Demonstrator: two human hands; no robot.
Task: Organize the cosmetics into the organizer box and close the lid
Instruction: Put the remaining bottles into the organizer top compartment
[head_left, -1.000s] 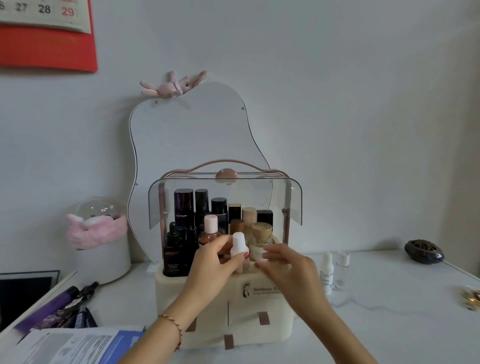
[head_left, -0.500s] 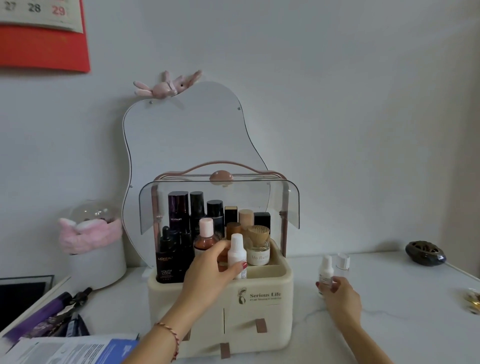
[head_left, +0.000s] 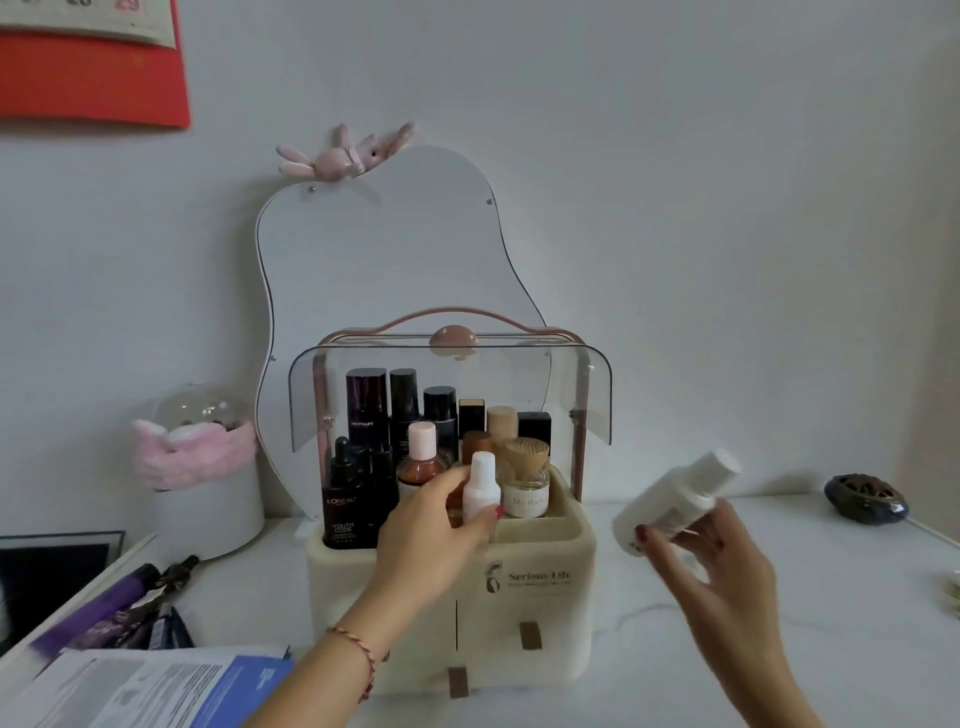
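Nearest, at seven o'clock, papers (head_left: 156, 686) lie on the white worktop (head_left: 857, 597). At center, the cream organizer box (head_left: 519, 597) stands with its clear lid (head_left: 452, 374) raised. The left hand (head_left: 431, 525) has its grip closed around a small white bottle (head_left: 480, 491) upright in the box's front compartment. At three o'clock of the box, the right hand (head_left: 711, 551) grips a tilted white bottle (head_left: 675, 501) in the air. Behind, dark bottles (head_left: 369, 410) and a wooden-capped jar (head_left: 525, 480) fill the box.
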